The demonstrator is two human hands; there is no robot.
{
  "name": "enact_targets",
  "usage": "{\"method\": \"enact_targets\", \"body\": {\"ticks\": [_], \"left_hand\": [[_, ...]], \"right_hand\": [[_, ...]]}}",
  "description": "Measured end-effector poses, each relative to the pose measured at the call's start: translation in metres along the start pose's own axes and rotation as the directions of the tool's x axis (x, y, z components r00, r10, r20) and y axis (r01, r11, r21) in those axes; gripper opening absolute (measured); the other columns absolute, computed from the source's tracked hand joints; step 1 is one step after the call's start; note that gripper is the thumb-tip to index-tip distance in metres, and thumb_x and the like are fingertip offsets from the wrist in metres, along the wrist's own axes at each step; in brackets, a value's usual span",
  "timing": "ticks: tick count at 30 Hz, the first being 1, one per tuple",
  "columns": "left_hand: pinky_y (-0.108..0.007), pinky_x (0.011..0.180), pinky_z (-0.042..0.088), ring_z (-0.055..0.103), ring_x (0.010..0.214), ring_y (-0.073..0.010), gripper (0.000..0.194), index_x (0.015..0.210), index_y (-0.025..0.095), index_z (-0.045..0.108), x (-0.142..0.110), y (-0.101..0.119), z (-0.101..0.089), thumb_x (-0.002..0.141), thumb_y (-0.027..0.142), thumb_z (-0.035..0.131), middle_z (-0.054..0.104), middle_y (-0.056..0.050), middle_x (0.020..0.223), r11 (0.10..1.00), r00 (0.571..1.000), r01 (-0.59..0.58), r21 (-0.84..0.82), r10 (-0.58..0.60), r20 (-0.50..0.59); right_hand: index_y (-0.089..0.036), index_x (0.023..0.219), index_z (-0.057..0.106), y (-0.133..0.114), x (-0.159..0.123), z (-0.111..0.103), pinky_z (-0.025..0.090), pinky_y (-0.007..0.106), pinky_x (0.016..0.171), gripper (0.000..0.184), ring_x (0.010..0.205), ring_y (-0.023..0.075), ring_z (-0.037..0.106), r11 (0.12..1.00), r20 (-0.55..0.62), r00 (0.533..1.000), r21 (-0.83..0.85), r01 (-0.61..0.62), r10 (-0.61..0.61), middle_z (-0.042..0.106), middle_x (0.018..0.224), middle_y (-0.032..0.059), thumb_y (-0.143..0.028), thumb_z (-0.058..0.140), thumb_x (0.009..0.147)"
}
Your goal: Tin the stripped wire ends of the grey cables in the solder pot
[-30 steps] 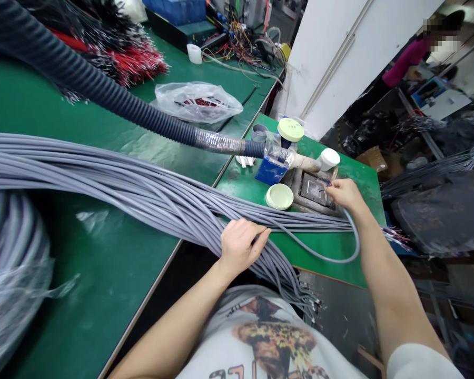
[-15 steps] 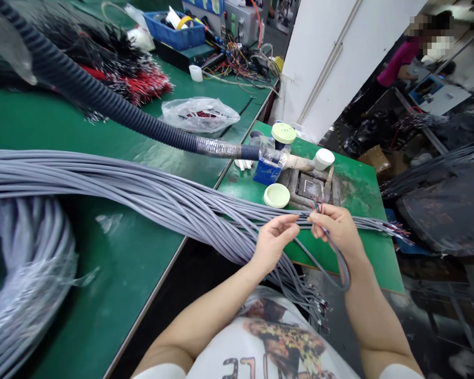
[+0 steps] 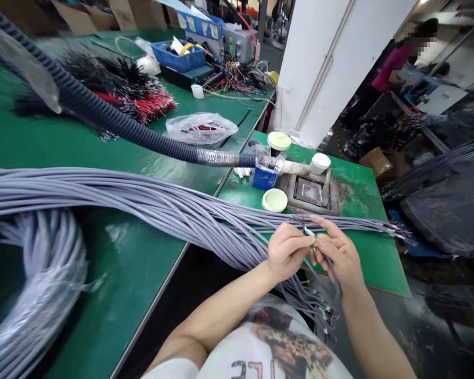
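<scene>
My left hand [image 3: 286,250] and my right hand [image 3: 337,252] meet over the near edge of the small green bench [image 3: 363,252]. Both pinch the stripped end of one grey cable [image 3: 334,266], whose thin coloured wires [image 3: 300,221] stick up between the fingertips. The cable runs down along my right wrist. Just behind my hands lies a thick bundle of grey cables [image 3: 142,197], stretched from the left across both benches.
A square metal pot [image 3: 310,192] sits on the small bench beside a blue box [image 3: 264,176], a pale green lid [image 3: 274,200] and two capped jars. A corrugated black hose [image 3: 114,123] reaches toward it. A plastic bag [image 3: 199,128] and red-black wire bundles [image 3: 134,97] lie on the large bench. A person stands far right.
My right hand drew the cable end back from the metal pot toward me. My left hand left the bundle and joined it; both now pinch the wire tips.
</scene>
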State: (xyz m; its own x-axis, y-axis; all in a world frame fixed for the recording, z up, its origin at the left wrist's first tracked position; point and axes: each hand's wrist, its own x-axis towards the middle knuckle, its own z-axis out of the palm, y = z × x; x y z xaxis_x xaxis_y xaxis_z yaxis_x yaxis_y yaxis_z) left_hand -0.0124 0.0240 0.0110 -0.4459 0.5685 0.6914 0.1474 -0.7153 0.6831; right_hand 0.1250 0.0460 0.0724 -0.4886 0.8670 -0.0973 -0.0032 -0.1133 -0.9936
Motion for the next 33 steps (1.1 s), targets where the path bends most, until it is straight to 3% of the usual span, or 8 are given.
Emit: {"method": "enact_targets", "body": {"ticks": [2,5,8,12,18,25,28,33], "left_hand": [[-0.027,0.069,0.047,0.059,0.070,-0.0120,0.014,0.087,0.022,0.071,-0.002,0.002,0.003,0.077,0.013,0.068,0.067,-0.001,0.074,0.998,0.997,-0.056,-0.010,0.057,0.048],[-0.027,0.072,0.048,0.061,0.076,-0.0131,0.018,0.093,0.021,0.070,-0.007,0.004,0.012,0.075,0.020,0.073,0.068,-0.002,0.082,0.940,0.953,0.285,-0.188,-0.299,-0.049],[-0.026,0.071,0.049,0.063,0.075,-0.0132,0.032,0.104,0.020,0.068,-0.014,0.005,0.017,0.075,0.032,0.073,0.069,-0.004,0.089,0.621,0.740,0.624,-0.474,-0.665,0.103],[-0.026,0.061,0.047,0.058,0.054,-0.0101,0.035,0.101,0.016,0.070,-0.020,0.005,0.013,0.078,0.042,0.069,0.069,-0.004,0.078,0.320,0.560,0.794,-0.517,-0.715,0.417],[-0.029,0.080,0.045,0.060,0.075,-0.0154,0.026,0.087,0.014,0.076,-0.015,0.009,0.001,0.077,0.037,0.071,0.069,-0.004,0.074,0.468,0.601,0.797,-0.382,-0.677,0.425],[-0.032,0.085,0.043,0.057,0.082,-0.0187,0.027,0.076,0.014,0.077,-0.016,0.013,-0.002,0.077,0.040,0.070,0.065,-0.006,0.080,0.630,0.660,0.738,-0.240,-0.603,0.447],[-0.031,0.083,0.044,0.055,0.079,-0.0172,0.026,0.074,0.016,0.077,-0.014,0.014,-0.006,0.076,0.041,0.070,0.064,-0.006,0.077,0.670,0.679,0.715,-0.200,-0.598,0.426],[-0.030,0.075,0.045,0.055,0.071,-0.0154,0.026,0.078,0.016,0.077,-0.010,0.017,-0.016,0.074,0.041,0.072,0.068,-0.006,0.074,0.587,0.608,0.786,-0.194,-0.678,0.414]], "right_hand": [[-0.022,0.134,0.044,0.005,-0.005,0.002,0.032,0.019,0.038,0.051,0.035,0.0068,0.039,0.997,-0.027,0.999,0.073,0.027,-0.025,0.054,0.049,-0.0071,-0.029,0.060,0.085],[-0.026,0.137,0.038,0.009,-0.010,0.009,0.028,0.018,0.036,0.056,0.035,0.0068,0.038,0.992,-0.085,0.995,0.110,0.069,-0.060,0.056,0.051,-0.0066,-0.029,0.059,0.086],[-0.027,0.137,0.035,0.013,-0.013,0.015,0.027,0.017,0.035,0.057,0.035,0.0067,0.038,0.994,-0.130,0.989,0.078,0.082,-0.071,0.058,0.052,-0.0066,-0.031,0.059,0.086],[-0.026,0.128,0.047,0.013,-0.014,0.009,0.033,0.019,0.038,0.042,0.037,0.0081,0.043,0.980,-0.094,0.993,-0.194,0.050,-0.069,0.058,0.053,-0.0058,-0.034,0.057,0.088],[-0.021,0.081,0.070,-0.016,0.004,-0.008,0.045,0.027,0.066,0.016,0.069,0.0136,0.058,0.585,0.075,0.898,-0.734,0.345,-0.434,0.065,0.074,0.0015,-0.029,0.058,0.087],[-0.017,0.059,0.060,-0.042,0.030,0.015,0.035,0.028,0.059,0.029,0.061,0.0139,0.048,0.198,0.324,0.851,-0.880,0.431,-0.413,0.054,0.058,0.0016,-0.029,0.060,0.085],[-0.017,0.053,0.057,-0.043,0.035,0.018,0.035,0.028,0.058,0.037,0.057,0.0124,0.047,0.293,0.333,0.872,-0.847,0.444,-0.358,0.053,0.055,0.0011,-0.024,0.051,0.089],[-0.017,0.065,0.070,-0.031,0.045,0.003,0.040,0.025,0.052,0.032,0.053,0.0118,0.051,0.748,0.044,0.944,-0.599,0.286,-0.326,0.058,0.056,0.0003,-0.032,0.054,0.088]]}}
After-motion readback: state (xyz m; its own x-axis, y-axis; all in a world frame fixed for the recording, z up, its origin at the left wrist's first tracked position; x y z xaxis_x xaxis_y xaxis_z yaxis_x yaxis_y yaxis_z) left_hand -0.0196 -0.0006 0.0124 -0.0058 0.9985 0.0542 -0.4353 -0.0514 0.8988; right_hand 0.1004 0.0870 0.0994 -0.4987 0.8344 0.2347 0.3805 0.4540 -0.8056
